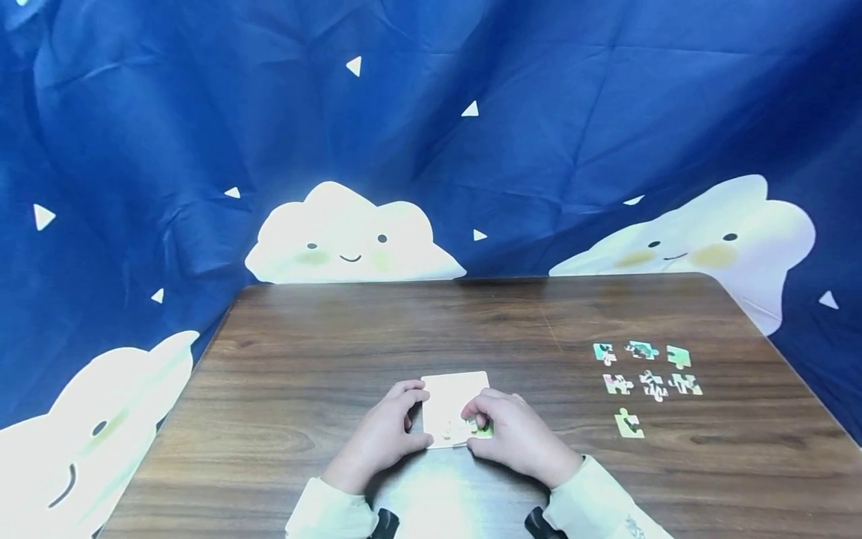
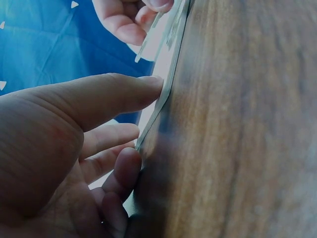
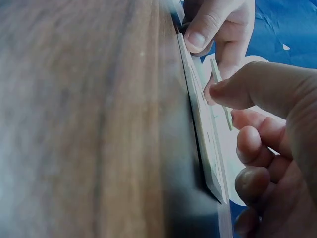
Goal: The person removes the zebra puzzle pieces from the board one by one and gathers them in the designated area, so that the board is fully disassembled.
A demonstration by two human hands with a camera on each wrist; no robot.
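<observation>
A white puzzle board (image 1: pixel 453 395) lies flat on the wooden table (image 1: pixel 323 352), close to the front edge. My left hand (image 1: pixel 414 416) grips the board's left edge, fingers curled over the far corner and thumb at the near corner. In the left wrist view the thumb tip of that left hand (image 2: pixel 143 114) presses the board's thin edge (image 2: pixel 168 82). My right hand (image 1: pixel 480 419) pinches a green puzzle piece (image 1: pixel 483 429) over the board's near right corner. In the right wrist view the right hand (image 3: pixel 220 99) holds that piece (image 3: pixel 227 116) just above the board (image 3: pixel 205 139).
Several loose puzzle pieces (image 1: pixel 645 368) lie in rows on the table's right side, with one single green piece (image 1: pixel 628 424) nearer the front. A blue cloth with white clouds (image 1: pixel 350 239) hangs behind the table and on both sides.
</observation>
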